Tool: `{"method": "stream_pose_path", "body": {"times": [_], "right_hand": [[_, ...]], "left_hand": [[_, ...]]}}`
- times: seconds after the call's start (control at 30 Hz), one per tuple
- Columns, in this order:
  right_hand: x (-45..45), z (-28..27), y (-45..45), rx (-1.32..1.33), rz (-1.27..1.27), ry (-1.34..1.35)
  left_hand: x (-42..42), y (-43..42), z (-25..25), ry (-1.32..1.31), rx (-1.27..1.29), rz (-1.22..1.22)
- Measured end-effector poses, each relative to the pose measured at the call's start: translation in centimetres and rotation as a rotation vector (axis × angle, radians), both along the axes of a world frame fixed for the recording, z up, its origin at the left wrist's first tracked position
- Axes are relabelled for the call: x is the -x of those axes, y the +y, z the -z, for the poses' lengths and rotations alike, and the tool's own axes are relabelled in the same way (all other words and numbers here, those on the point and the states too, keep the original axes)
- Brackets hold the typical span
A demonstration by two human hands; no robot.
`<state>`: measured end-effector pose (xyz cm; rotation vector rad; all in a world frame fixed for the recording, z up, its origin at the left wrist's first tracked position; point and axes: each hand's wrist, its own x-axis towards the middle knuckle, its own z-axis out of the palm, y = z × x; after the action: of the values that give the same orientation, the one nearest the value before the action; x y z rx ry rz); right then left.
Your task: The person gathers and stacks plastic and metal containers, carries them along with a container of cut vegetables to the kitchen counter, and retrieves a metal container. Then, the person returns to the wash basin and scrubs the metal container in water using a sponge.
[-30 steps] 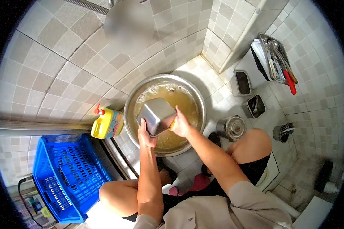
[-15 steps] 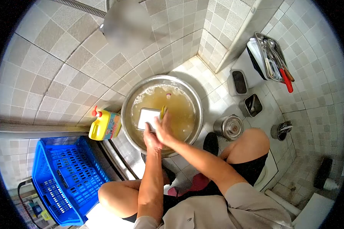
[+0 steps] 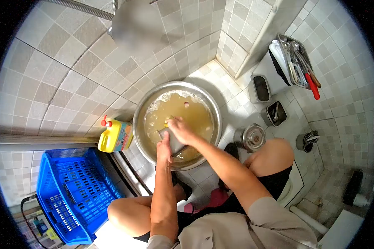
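A wide steel basin (image 3: 217,124) of cloudy yellowish water with suds stands on the floor. Over the water, my left hand (image 3: 164,150) grips a grey metal container (image 3: 175,144), thumb on its side. My right hand (image 3: 179,129) is closed on a yellow scrubber (image 3: 167,123) at the container's upper edge. The container's lower part is hidden by my hands and the water. A small reddish bit (image 3: 186,104) floats near the far side of the basin.
Left of the basin are a yellow jug (image 3: 108,140) and a blue crate (image 3: 77,195). To the right stand a lidded steel pot (image 3: 253,137), steel containers (image 3: 261,88) (image 3: 275,113), a utensil tray (image 3: 297,62) and a utensil cup (image 3: 306,142).
The metal container has been turned and lowered toward the water, its pale face no longer upward. My right hand has shifted with the yellow scrubber along it; my left hand keeps its hold.
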<state>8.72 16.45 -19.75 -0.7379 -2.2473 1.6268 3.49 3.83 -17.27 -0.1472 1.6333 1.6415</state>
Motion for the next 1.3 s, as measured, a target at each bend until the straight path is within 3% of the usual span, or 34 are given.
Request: {"method": "stream_pose_path", "body": {"times": [0.07, 0.13, 0.23, 0.3, 0.33, 0.4, 0.47, 0.53, 0.6, 0.67, 0.73, 0.77, 0.8, 0.87, 0.93, 1.03, 1.1, 1.17, 1.23, 1.3], "right_hand": [[-1.4, -2.2, 1.9, 0.566, -0.028, -0.049], [-2.2, -0.9, 3.0, 0.719, 0.041, -0.088], [-2.8, 0.2, 2.2, 0.962, 0.152, -0.088], [-3.5, -0.1, 0.0, 1.147, 0.470, -0.171], [-3.5, 4.1, -0.8, 1.237, 0.369, 0.038], [-3.1, 7.7, -1.9, 1.336, 0.411, -0.097], [-2.4, 2.8, -3.9, 1.516, 0.504, 0.040], [-2.4, 3.4, -3.8, 1.514, 0.464, 0.046], [-2.2, 3.9, -4.0, 1.441, 0.417, -0.094], [-2.7, 1.9, -3.8, 1.352, 0.325, -0.104], [-2.7, 1.0, -3.8, 1.144, 0.394, -0.249], [-3.1, 0.4, -3.6, 1.037, 0.469, -0.229], [-3.3, 1.4, -2.9, 1.075, 0.467, -0.153], [-3.9, 2.4, -1.4, 0.923, 0.395, -0.095], [-4.1, 2.7, -0.7, 0.711, 0.496, -0.094], [-4.5, -2.0, 0.3, 0.758, 0.348, -0.147], [-4.4, -2.9, 0.2, 0.809, 0.223, -0.204], [-4.6, -1.7, 0.0, 0.495, 0.034, -0.375], [-4.6, -3.2, -0.5, 0.505, 0.087, -0.465], [-4.4, -4.1, -1.1, 0.496, 0.189, -0.557]], "left_hand": [[0.7, -0.9, 0.4, 0.015, 0.045, 0.069], [1.0, -0.9, -0.4, 0.030, 0.093, 0.138], [0.7, -0.6, -2.0, -0.191, -0.178, 0.006], [1.2, -0.8, -0.6, -0.180, -0.200, -0.022], [1.2, -0.8, 0.0, -0.170, -0.224, -0.046], [0.1, -0.6, 0.3, -0.148, -0.246, -0.096], [-0.8, -0.5, 2.4, 0.328, 0.004, 0.067], [-1.0, -0.2, 2.8, 0.280, -0.049, 0.011], [-0.4, -0.9, 4.7, 0.525, -0.059, 0.163], [0.2, -0.5, 5.5, 0.563, -0.076, 0.116], [0.4, -0.7, 4.6, 0.763, 0.176, 0.336], [0.3, -0.6, 5.8, 0.857, 0.206, 0.309], [-0.1, -0.4, 3.4, 0.744, 0.361, 0.383], [-0.8, -0.3, 5.1, 0.944, 0.434, 0.447], [-1.5, -0.1, 3.4, 0.960, 0.507, 0.553], [-1.7, -0.4, 3.0, 1.048, 0.474, 0.556], [-1.5, -0.3, 2.2, 1.110, 0.524, 0.697], [-1.4, -0.1, 2.1, 1.096, 0.555, 0.744], [-1.7, 0.0, 1.8, 1.085, 0.581, 0.799], [-2.0, -0.1, 1.6, 1.087, 0.451, 0.733]]}}
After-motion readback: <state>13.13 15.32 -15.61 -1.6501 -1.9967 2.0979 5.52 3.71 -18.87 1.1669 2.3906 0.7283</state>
